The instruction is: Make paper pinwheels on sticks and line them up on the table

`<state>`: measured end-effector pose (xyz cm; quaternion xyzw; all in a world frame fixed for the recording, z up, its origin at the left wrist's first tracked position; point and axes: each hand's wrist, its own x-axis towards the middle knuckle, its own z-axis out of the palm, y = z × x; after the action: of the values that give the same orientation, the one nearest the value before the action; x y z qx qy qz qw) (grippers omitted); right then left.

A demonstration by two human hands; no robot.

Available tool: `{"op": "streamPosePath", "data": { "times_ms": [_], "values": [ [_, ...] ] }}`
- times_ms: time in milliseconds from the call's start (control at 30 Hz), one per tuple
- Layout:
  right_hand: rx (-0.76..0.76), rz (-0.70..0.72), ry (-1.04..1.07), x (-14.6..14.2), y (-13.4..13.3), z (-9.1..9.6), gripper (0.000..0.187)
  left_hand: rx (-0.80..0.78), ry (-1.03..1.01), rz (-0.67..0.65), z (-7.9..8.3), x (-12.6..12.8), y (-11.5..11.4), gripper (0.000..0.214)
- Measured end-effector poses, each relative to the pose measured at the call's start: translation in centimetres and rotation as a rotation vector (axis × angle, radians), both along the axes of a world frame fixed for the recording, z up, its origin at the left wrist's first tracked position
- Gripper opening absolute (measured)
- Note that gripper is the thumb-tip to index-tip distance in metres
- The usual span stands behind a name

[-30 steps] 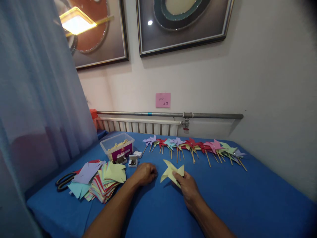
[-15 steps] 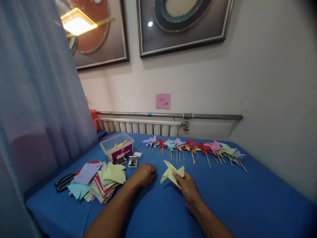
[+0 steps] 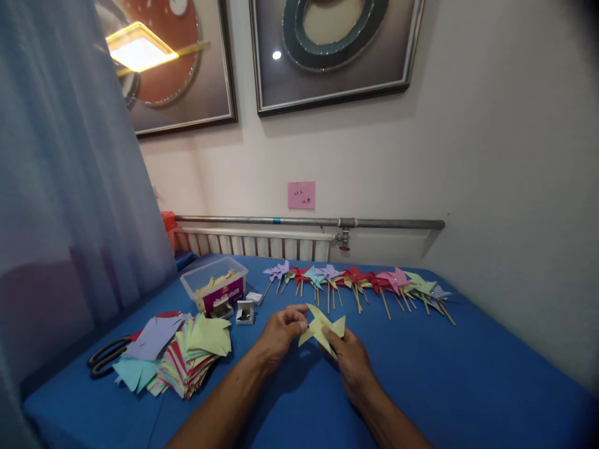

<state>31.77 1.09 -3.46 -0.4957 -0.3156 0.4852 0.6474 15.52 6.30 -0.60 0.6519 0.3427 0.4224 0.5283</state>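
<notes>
A pale yellow paper pinwheel (image 3: 319,327) is held above the blue cloth, its blades folded to the centre. My right hand (image 3: 350,362) grips it from the right, thumb pressed on the middle. At its left blade is my left hand (image 3: 282,337), thumb and fingers pinched together. Whatever lies between those fingertips is too small to make out. To the left lies a fanned stack of cut paper sheets (image 3: 187,362), with a yellow sheet (image 3: 210,333) on top. Near the left hand stands a small open box (image 3: 245,313) with small dark metallic pieces inside.
Finished pinwheels on sticks (image 3: 353,277) lie in a row along the back. A clear tub (image 3: 224,293) holds wooden sticks. Black-handled scissors (image 3: 105,358) lie partly under purple paper (image 3: 153,337). A radiator (image 3: 253,244) and pipe (image 3: 304,222) run behind the table.
My left hand has moved right and slightly up from the table to the pinwheel's left blade. The right hand still holds the pinwheel. The camera view has shifted slightly.
</notes>
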Motion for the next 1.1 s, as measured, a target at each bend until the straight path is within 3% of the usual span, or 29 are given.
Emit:
{"op": "streamPosePath", "data": {
  "times_ms": [133, 333, 667, 867, 1100],
  "values": [
    [0.016, 0.008, -0.05, -0.3, 0.3, -0.6, 0.049, 0.074, 0.055, -0.021, -0.1, 1.0, -1.1, 0.007],
    [0.052, 0.058, -0.089, -0.8, 0.7, -1.4, 0.055, 0.22, 0.252, -0.007, 0.8, 0.5, -1.6, 0.009],
    [0.074, 0.114, -0.097, -0.6, 0.2, -1.1, 0.057, 0.286, 0.122, -0.041, 0.4, 0.2, -1.4, 0.005],
    [0.062, 0.085, -0.043, -0.7, 0.9, -1.8, 0.057, 0.248, 0.132, 0.03, 0.3, 0.8, -1.7, 0.01],
    [0.084, 0.119, -0.03, -0.7, 0.2, -1.0, 0.053, 0.121, 0.196, 0.105, -0.1, 1.3, -2.1, 0.006]
  ]
}}
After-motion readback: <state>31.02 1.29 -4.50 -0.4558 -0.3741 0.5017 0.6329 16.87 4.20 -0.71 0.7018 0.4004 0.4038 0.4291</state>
